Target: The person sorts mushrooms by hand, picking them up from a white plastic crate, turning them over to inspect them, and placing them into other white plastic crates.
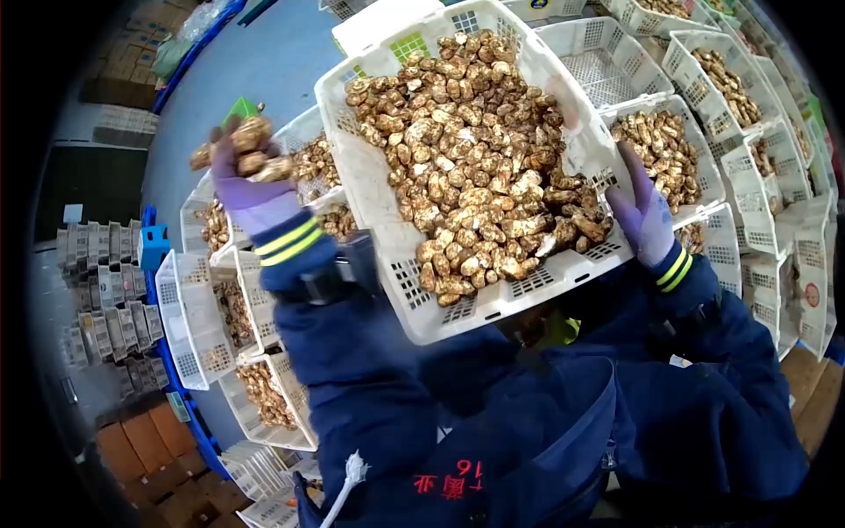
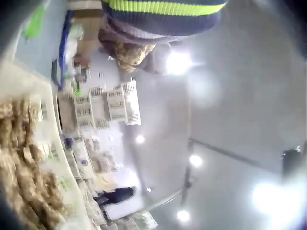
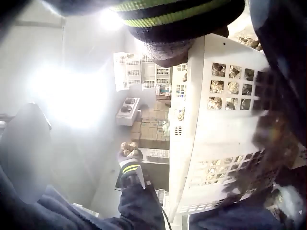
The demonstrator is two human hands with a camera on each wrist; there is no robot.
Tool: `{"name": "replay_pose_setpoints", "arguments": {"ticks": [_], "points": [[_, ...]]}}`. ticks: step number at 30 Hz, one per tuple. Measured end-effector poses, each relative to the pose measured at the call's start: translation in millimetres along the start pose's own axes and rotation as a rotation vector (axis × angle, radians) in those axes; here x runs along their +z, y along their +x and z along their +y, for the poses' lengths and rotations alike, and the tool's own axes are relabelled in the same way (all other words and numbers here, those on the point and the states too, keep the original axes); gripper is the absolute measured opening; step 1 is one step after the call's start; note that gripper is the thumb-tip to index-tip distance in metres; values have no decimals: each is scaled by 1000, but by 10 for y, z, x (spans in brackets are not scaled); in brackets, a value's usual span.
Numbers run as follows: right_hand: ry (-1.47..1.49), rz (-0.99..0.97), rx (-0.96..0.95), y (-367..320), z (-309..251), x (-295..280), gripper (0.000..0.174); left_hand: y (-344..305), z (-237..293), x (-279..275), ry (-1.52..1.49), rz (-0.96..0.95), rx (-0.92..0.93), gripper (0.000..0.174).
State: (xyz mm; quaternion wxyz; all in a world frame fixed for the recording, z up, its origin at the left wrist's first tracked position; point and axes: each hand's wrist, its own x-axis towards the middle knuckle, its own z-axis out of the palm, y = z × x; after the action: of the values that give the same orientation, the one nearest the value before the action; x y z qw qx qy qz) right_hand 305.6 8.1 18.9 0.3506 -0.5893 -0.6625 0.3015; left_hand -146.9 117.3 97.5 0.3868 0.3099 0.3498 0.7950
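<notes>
A purple-gloved left hand [image 1: 253,197] holds a handful of knobbly brown-and-white mushrooms [image 1: 253,134], raised left of a large white crate [image 1: 422,312]. In the left wrist view these held mushrooms [image 2: 128,56] partly show below the cuff, with most of the hand hidden. The crate tilts in front of the body, its mesh-sided interior heaped with similar soil-stained mushrooms [image 1: 475,167]. At its right side, the gloved right hand [image 1: 644,214] grips the rim. In the right wrist view the right hand [image 3: 165,53] lies over the crate's edge, its fingers mostly hidden.
More white crates of mushrooms crowd both sides, including one [image 1: 660,150] right of the right hand and another [image 1: 264,392] at lower left. A mesh crate [image 1: 607,66] stands behind. Blue floor [image 1: 255,53] shows at upper left; cardboard boxes [image 1: 150,440] are stacked at lower left.
</notes>
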Motion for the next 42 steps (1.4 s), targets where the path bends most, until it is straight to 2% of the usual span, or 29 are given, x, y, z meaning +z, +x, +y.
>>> {"name": "replay_pose_setpoints", "arguments": {"ticks": [1, 3, 4, 6, 8, 9, 10, 11, 14, 15, 16, 17, 18, 19, 20, 21, 24, 26, 27, 28, 30, 32, 33, 36, 37, 38, 40, 41, 42], "points": [[-52, 15, -6, 8, 25, 10, 64, 347, 66, -216, 146, 108, 51, 22], [-34, -4, 79, 29, -32, 8, 64, 1264, 67, -963, 246, 158, -144, 29], [-11, -8, 94, 31, -23, 19, 64, 1542, -127, -1077, 309, 262, -76, 33], [-42, -17, 94, 30, 4, 10, 64, 1383, -307, -775, 885, 637, -163, 48], [-75, 3, 75, 37, -2, 24, 64, 1691, -605, -1388, 1028, 174, 107, 57], [-21, -11, 77, 41, -18, 11, 63, 1640, -728, -1235, 828, 217, 86, 61], [-1, -12, 102, 48, -24, 19, 63, 1648, -811, -1044, 861, 144, 103, 57], [19, -12, 127, 49, -31, 30, 63, 1373, -785, -616, 752, 49, 29, 49], [3, 6, 89, 41, 5, 10, 62, 841, -816, 305, 823, -340, -74, 34], [-6, 11, 83, 48, 3, 8, 62, 694, -933, 487, 950, -505, 38, 33], [-13, 18, 78, 42, -14, 7, 61, 688, -1098, 530, 1144, -653, 30, 34], [44, 21, 92, 30, -83, -21, 60, 488, -1262, 532, 1389, -832, 196, 37], [25, 6, 98, 31, -98, -48, 59, 220, -1267, 778, 1529, -934, -264, 44], [49, -1, 116, 29, -126, -65, 59, 133, -1530, 676, 1726, -1031, -350, 54], [71, -7, 134, 28, -135, -86, 59, -59, -1647, 649, 1950, -1085, -315, 59], [72, -6, 52, 32, -81, -104, 58, -190, -1864, 474, 2016, -1071, -253, 57], [54, 22, -2, 12, -9, -89, 59, -701, -1969, 704, 2308, -1052, -65, 54], [99, 14, 42, -18, 16, -86, 59, -769, -1930, 769, 2295, -1063, -13, 49], [85, 22, 16, -22, 38, -87, 59, -712, -1842, 736, 2117, -970, -28, 45], [72, 23, -7, -25, 58, -83, 59, -620, -1775, 711, 1967, -826, -209, 44], [63, 38, -26, -16, 97, -63, 59, -443, -1571, 522, 920, -494, -473, 46], [88, 30, 29, -21, 49, -69, 59, -355, -1445, 366, 524, -290, -373, 45], [92, 42, -9, -10, 68, -57, 59, -340, -1411, 293, 186, -201, -529, 48], [96, 31, 16, 3, 46, -51, 59, -347, -1415, 366, -48, 137, -597, 37], [91, 37, 24, -12, 49, -40, 60, -415, -1412, 475, -56, 182, -613, 37], [88, 43, 28, -17, 51, -28, 60, -399, -1457, 491, 67, 95, -659, 40], [81, 32, 7, 2, 46, -45, 59, -356, -1713, 403, 515, -166, -650, 37], [79, 30, 13, 18, 36, -43, 59, -465, -1743, 627, 868, -220, -607, 35], [78, 27, 25, 17, 31, -37, 59, -577, -1785, 635, 1319, -529, -149, 34]]}}
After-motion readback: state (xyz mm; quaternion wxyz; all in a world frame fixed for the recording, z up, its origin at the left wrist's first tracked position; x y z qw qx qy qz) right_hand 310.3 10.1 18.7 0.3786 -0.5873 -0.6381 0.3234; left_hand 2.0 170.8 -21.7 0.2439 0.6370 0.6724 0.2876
